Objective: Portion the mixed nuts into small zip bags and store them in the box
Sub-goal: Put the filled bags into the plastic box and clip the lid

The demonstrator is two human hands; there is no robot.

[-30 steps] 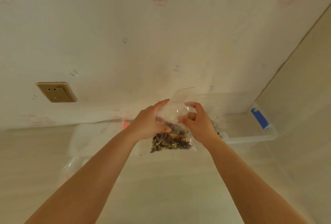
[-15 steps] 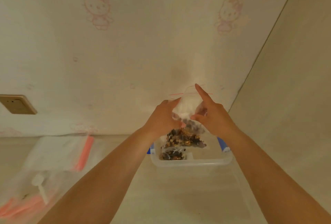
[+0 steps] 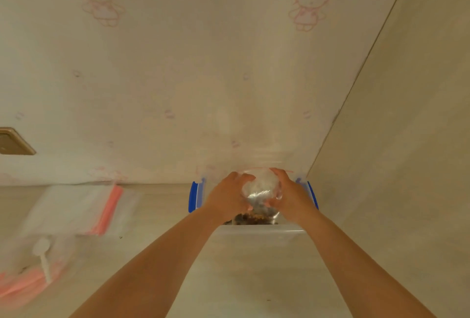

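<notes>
A small clear zip bag (image 3: 259, 188) with mixed nuts in its bottom is held between both hands over the clear plastic box (image 3: 262, 228) with blue side clips. My left hand (image 3: 229, 197) grips the bag's left side and my right hand (image 3: 292, 195) grips its right side. The bag's lower part sits inside the box, where dark nuts (image 3: 254, 218) show behind the front wall. My hands hide most of the box's inside.
A stack of clear zip bags with red seals (image 3: 84, 212) lies on the table at the left. A white plastic scoop (image 3: 43, 254) rests on a larger bag (image 3: 23, 284) at the near left. A wall socket (image 3: 12, 142) is at the far left; walls close the back and right.
The view has swung right, so the box is now centred. Both hands have lowered the filled bag from above the box down into it.
</notes>
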